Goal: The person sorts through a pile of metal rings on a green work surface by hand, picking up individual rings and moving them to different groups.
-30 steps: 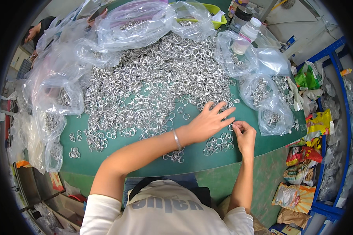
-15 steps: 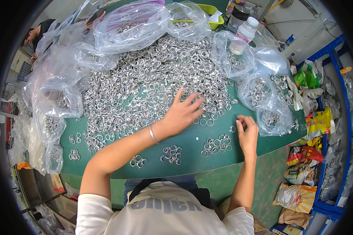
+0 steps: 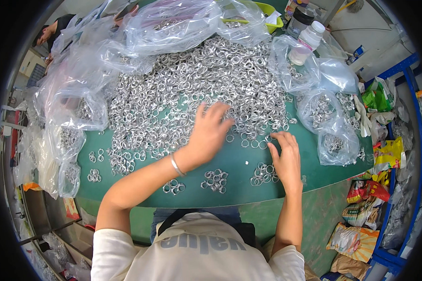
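Note:
Over the near edge of a broad heap of silver metal rings (image 3: 239,70), my left hand (image 3: 207,136) is open, its fingers spread and slightly blurred. It wears a silver bangle (image 3: 175,165) at the wrist. Lower right of it, my right hand (image 3: 287,157) has its thumb apart from its fingers. Its fingertips are beside a loose ring (image 3: 268,138) at the heap's edge; I see nothing held. Just below that hand's thumb lies a small cluster of rings (image 3: 262,174). Another cluster (image 3: 214,181) and a smaller group (image 3: 174,187) sit nearer my left forearm.
Clear plastic bags with rings surround the heap, among them one at the left (image 3: 79,110) and one at the right (image 3: 335,145). A white bottle (image 3: 307,43) stands at the back right. A blue shelf frame (image 3: 410,117) is beyond the green table (image 3: 229,196). Another person (image 3: 56,30) is at far left.
The view has shifted a little. My left hand has moved left over the rings. My right hand has moved left to the heap's edge, its fingers more extended.

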Available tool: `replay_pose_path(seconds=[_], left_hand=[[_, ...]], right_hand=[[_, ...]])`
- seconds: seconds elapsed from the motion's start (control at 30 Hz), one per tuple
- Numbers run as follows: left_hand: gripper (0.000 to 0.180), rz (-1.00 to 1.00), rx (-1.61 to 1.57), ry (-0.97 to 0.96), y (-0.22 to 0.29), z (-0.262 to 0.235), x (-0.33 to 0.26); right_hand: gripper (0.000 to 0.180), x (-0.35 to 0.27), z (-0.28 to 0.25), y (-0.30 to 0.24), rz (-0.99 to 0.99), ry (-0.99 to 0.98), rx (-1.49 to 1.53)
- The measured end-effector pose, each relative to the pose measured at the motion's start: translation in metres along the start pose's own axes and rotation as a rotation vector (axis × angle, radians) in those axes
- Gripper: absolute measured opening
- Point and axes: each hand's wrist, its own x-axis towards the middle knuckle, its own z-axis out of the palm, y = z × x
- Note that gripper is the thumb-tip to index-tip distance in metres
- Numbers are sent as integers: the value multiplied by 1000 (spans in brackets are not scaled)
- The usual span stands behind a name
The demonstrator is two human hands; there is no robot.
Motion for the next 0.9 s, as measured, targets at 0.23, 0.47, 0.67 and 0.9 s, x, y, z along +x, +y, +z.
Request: replay_pose_path(seconds=[0.23, 0.47, 0.67, 0.9], left_hand=[[37, 304, 109, -269, -6, 3, -12], [33, 5, 191, -213, -35, -21, -24], [33, -103, -290, -186, 14, -51, -74], [44, -248, -438, -347, 47, -53, -114]], right_hand=[[24, -9, -1, -21, -13, -57, -29], [23, -24, -3, -34, 51, -128, -32], [22, -34, 0, -59, -47, -172, 38], [28, -55, 35, -85, -123, -302, 165]])
